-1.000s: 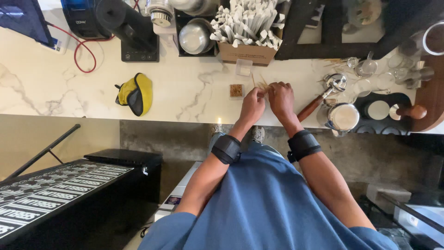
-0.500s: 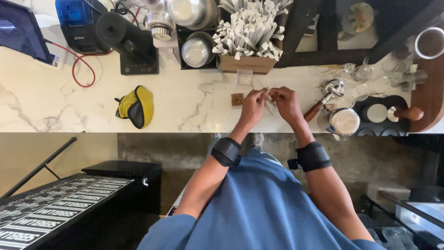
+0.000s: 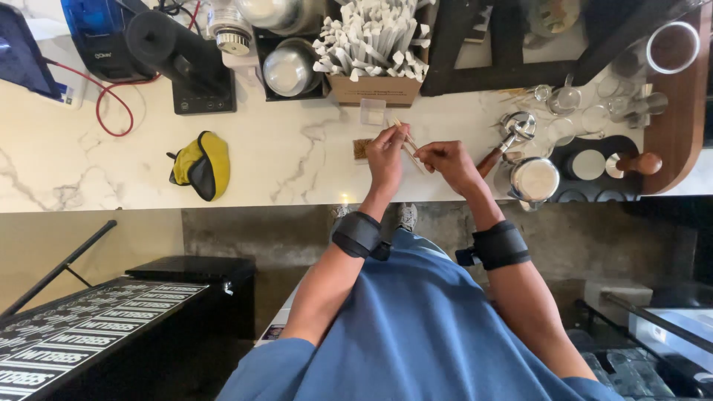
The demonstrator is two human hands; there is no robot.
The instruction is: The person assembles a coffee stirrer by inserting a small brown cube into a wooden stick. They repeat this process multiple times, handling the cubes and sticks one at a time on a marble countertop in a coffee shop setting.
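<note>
Hands meet over marble desk (image 3: pixel 297 160). Left hand (image 3: pixel 386 154) and right hand (image 3: pixel 445 160) both pinch thin wooden sticks (image 3: pixel 407 141), fingers closed on them, above a small brown square (image 3: pixel 362 148). Cardboard box of wrapped sticks (image 3: pixel 375 44) stands just behind. Handling looks mid-way: sticks held, not set down.

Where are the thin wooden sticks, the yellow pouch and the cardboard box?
thin wooden sticks (image 3: pixel 408 141), head view, upper shafts
yellow pouch (image 3: pixel 210 160), head view, yellow top
cardboard box (image 3: pixel 373 90), head view, front wall
</note>
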